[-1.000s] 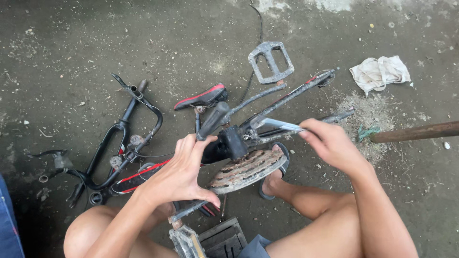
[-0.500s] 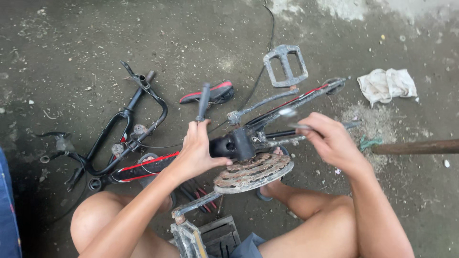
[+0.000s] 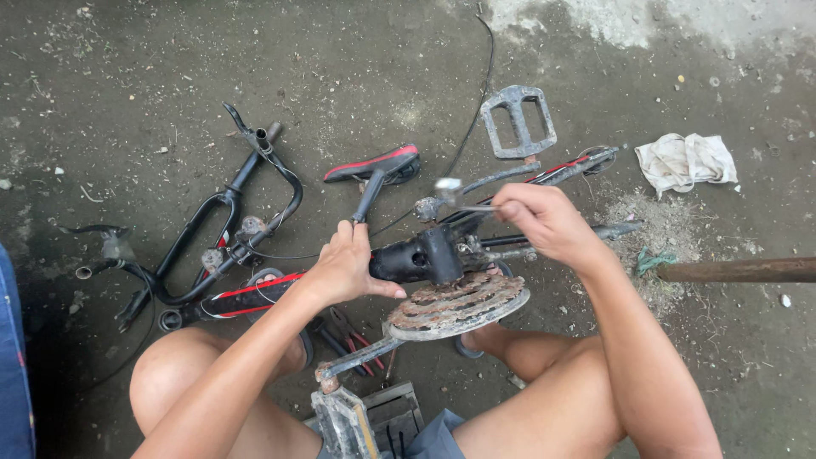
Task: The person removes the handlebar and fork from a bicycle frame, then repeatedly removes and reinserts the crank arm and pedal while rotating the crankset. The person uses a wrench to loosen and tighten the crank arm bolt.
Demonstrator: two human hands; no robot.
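A black bicycle frame [image 3: 408, 259] with red trim lies upside down on the concrete in front of me. My left hand [image 3: 344, 268] grips the frame tube beside the bottom bracket. My right hand [image 3: 544, 221] is shut on a slim metal tool [image 3: 455, 197] whose head is blurred, just above the bracket. A rusty chainring [image 3: 455, 306] with its crank arm points toward me, ending in a grey pedal [image 3: 340, 421]. The far crank carries another grey pedal [image 3: 518, 123].
A black saddle with a red stripe [image 3: 374, 166] and black handlebars [image 3: 212, 234] lie left of the frame. A dirty white rag [image 3: 684, 161] sits at the right, above a rusty brown pipe [image 3: 739, 270]. My bare knees flank the crank.
My left hand shifted from an open palm on the frame to a grip on the tube. My right hand rose with the tool toward the bracket. The camera moved closer.
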